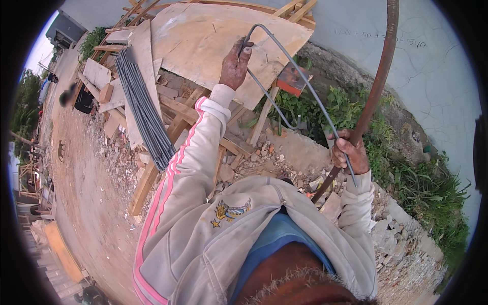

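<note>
A thin grey steel rod [305, 80], bent into a hooked shape, spans between my two hands. My left hand [236, 67] is closed on it near the rounded top bend, out over the plywood. Lower and to the right, my right hand [351, 153] is closed around a long rusty metal bar [378, 84], and the rod's long leg runs under its fingers. The bar slants from the top right down past my right hand. Below my left hand, the rod's other leg ends in a small bend above the rubble.
Left of my left arm, a bundle of straight grey rods [145, 109] lies on boards. A plywood sheet [188, 35] covers timber ahead. An orange-red box [293, 81] sits at its edge. Weeds and a cracked wall [422, 76] border the right. A dirt path [76, 157] runs left.
</note>
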Motion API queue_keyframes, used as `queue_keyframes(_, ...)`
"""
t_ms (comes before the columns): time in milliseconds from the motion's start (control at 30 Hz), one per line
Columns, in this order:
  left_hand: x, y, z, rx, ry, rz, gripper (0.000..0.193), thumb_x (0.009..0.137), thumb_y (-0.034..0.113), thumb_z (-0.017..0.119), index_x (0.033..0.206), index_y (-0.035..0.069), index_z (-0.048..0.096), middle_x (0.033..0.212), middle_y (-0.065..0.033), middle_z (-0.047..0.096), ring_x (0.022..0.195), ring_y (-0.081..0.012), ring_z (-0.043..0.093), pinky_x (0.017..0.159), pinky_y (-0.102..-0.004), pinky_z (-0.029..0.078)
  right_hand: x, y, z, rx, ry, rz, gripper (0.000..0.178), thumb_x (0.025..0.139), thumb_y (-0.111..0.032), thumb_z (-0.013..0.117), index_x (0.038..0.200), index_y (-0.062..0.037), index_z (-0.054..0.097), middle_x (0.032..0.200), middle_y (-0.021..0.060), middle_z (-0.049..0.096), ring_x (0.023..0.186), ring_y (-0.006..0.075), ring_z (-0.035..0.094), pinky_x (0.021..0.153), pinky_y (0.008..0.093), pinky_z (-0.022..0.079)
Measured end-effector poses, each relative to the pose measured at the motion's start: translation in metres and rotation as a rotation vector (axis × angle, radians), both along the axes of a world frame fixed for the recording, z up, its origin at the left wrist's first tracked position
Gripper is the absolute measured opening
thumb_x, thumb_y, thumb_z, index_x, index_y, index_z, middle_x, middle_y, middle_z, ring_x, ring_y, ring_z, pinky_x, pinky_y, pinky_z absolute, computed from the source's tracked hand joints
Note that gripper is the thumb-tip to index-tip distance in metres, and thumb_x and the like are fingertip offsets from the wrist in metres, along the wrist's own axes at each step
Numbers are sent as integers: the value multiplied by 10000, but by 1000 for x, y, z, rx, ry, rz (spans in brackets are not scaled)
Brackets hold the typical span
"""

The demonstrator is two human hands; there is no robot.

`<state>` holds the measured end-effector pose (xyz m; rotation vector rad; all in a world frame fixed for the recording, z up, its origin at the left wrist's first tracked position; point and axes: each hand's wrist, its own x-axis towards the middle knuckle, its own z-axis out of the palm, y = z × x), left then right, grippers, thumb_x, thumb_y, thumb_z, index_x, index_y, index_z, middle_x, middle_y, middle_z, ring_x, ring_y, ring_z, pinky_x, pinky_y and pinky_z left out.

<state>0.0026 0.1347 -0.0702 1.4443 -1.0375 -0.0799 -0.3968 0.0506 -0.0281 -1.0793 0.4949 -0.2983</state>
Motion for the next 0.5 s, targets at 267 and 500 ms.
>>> queue_keyframes(267, 39, -3, 19, 488, -379, 445, 321, 991, 412, 554, 1088, 149, 711, 772, -122, 721, 789, -328, 722, 721, -468, 548, 25, -74, -17, -207, 134, 106, 420, 977, -310, 687, 1219, 28, 628, 623, 11, 559, 470, 83, 515, 416, 231, 392)
queue_keyframes(500, 72, -28, -31, 835, -265, 471, 366, 945, 466, 595, 1093, 141, 675, 874, -124, 747, 852, -345, 711, 806, -450, 541, 39, -140, -66, -290, 388, 104, 284, 942, -297, 742, 938, -69, 572, 636, -12, 534, 472, 44, 453, 387, 209, 350)
